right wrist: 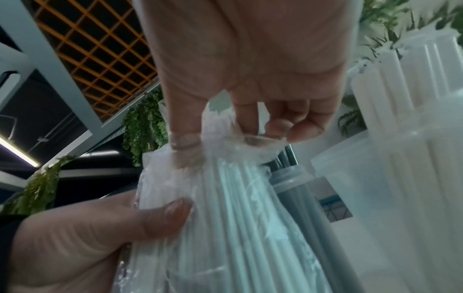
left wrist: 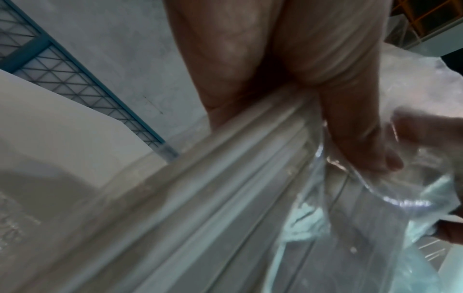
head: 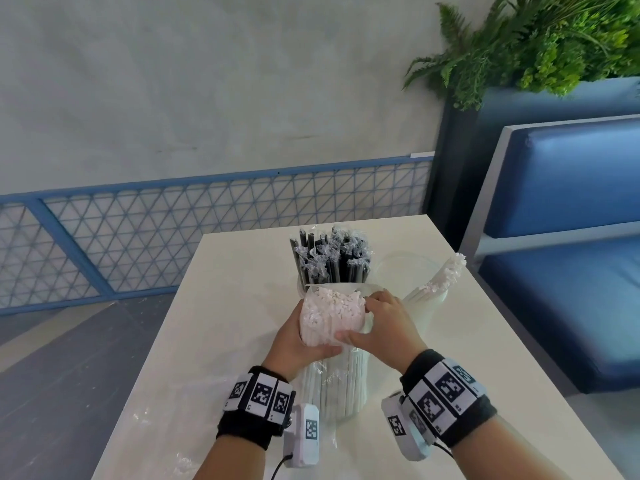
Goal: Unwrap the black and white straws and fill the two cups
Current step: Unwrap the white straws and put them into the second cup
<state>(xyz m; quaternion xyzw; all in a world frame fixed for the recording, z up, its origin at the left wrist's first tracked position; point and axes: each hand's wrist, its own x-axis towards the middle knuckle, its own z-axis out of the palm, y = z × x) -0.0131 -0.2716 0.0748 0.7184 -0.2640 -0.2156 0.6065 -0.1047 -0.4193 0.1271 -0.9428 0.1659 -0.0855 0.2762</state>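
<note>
A bundle of white straws (head: 330,317) stands upright in a clear plastic bag (head: 332,386) on the white table (head: 221,341). My left hand (head: 308,344) grips the bundle from its left side, thumb across the front. My right hand (head: 362,320) pinches the bag's plastic near the top; in the right wrist view its fingertips (right wrist: 295,128) bunch the film (right wrist: 225,142) while the left thumb (right wrist: 165,216) presses below. Behind stands a cup of wrapped black straws (head: 329,259). To the right, a clear cup (head: 420,292) holds a few white straws (head: 443,275) that lean right.
A loose sheet of clear plastic (head: 162,427) lies on the table's front left. A blue bench (head: 568,258) stands close on the right, with a green plant (head: 540,43) above it. A blue mesh railing (head: 173,237) runs behind the table.
</note>
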